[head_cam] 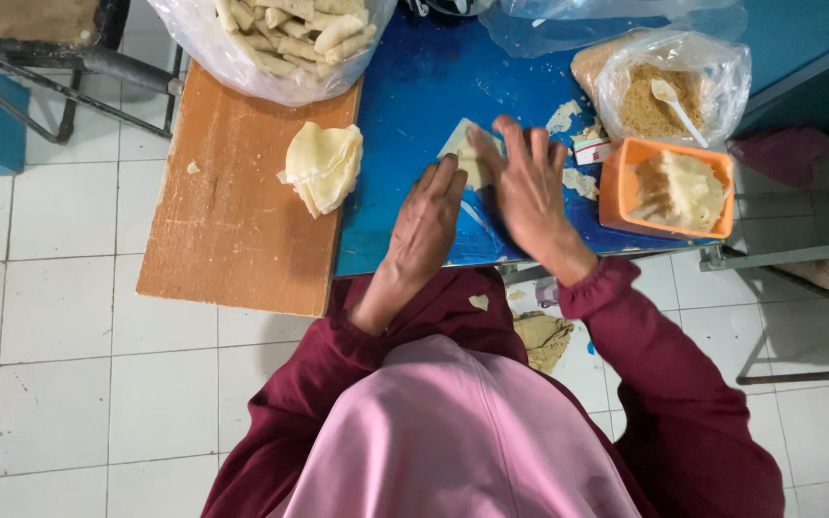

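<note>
A pink cloth [453, 441] over maroon sleeves lies nearest. At twelve o'clock, the blue table [414, 105]. Left hand [426, 225] and right hand [530, 187], both flat with fingers spread, press a pale wrapper [472, 153] lying on it.

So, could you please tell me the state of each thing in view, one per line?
Left hand: open, fingertips on the wrapper.
Right hand: flat, fingers spread, pressing the wrapper.
Wrapper: lying on the blue board, partly covered by the hands.
Stack of wrappers: loose, on the wooden board.
Bag of rolls: open, full.
Bag of crumbs: open, spoon inside.
Orange tub: open, holding pale sheets.
</note>
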Tool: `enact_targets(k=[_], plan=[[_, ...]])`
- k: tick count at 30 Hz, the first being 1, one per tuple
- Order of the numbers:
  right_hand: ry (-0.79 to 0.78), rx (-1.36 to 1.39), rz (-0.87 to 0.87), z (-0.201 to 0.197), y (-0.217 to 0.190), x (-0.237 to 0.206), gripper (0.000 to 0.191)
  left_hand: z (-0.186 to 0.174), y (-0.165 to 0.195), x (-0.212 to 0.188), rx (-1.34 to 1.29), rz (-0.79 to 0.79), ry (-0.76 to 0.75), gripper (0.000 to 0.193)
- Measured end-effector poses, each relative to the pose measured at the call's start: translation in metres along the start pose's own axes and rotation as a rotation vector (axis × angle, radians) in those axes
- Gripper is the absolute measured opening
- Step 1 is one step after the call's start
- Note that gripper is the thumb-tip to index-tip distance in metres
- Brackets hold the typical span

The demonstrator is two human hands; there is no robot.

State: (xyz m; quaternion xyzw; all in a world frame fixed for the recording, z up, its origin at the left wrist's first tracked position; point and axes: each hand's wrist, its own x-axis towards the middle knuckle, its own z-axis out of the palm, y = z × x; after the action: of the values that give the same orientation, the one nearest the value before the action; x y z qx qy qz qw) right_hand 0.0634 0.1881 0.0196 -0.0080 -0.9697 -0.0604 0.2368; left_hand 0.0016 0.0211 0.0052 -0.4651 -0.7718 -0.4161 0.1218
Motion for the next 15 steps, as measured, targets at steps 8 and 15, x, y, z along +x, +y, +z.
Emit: enact_targets(k=[8,15], plan=[[-0.098,0.483,0.011,0.001,0.024,0.022,0.071,0.0,-0.003,-0.001,-0.002,-0.014,-0.04,0.03],[-0.247,0.567,0.189,-0.012,0.049,0.075,0.054,-0.002,-0.001,0.008,-0.156,-0.218,0.0,0.015]])
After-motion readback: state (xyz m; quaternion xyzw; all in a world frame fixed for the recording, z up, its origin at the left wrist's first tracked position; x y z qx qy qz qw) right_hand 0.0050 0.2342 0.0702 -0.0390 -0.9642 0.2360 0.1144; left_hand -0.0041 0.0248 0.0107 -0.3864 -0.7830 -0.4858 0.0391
